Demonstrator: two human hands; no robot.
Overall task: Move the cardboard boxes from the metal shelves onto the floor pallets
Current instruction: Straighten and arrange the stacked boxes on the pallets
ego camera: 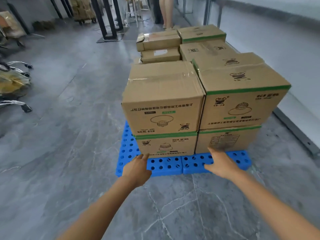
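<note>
A blue perforated floor pallet (166,164) carries stacked cardboard boxes. At the front, an upper left box (162,101) sits on a lower left box (166,144), and an upper right box (242,94) sits on a lower right box (226,141). More boxes (159,40) are stacked behind them. My left hand (137,168) reaches out with fingers extended over the pallet's front left, holding nothing. My right hand (220,163) is extended too, its fingertips near the lower right box's bottom edge. Whether either hand touches a box is unclear.
Grey marbled floor lies to the left and in front of the pallet. A wall with a metal base rail (294,129) runs along the right. Office chair bases (15,87) stand at far left. Black frame legs (108,19) and a person's legs (167,11) are at the back.
</note>
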